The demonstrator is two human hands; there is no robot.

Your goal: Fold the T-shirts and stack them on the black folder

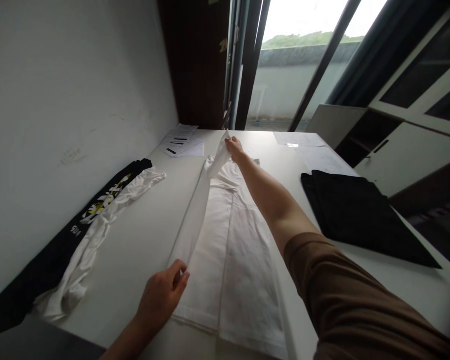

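Head view: a pale wall [60,90] fills the upper left of the frame, and a white table [135,260] spreads across the middle and bottom. Upper right, a glass door [307,75] gives onto a balcony wall and greenery. At the centre and lower centre a white garment [210,245] lies on the table, its left side raised in a long narrow strip. A brown sleeve [333,285] covers the upper part of the right arm at lower right. Black folded cloth [363,220] rests at the right of the frame; at the left, a black garment [52,260] with a yellow and white print lies along the wall, a crumpled white cloth [97,232] right against it. Lower centre-left, the left hand [165,290] is closed on the lower end of the raised strip, thumb and forefinger bent around it. Printed papers [183,142] lie flat at upper centre-left, where table meets wall. Smallest, at upper centre, the right hand [234,147] pinches the strip's far end, lifting it above the table.
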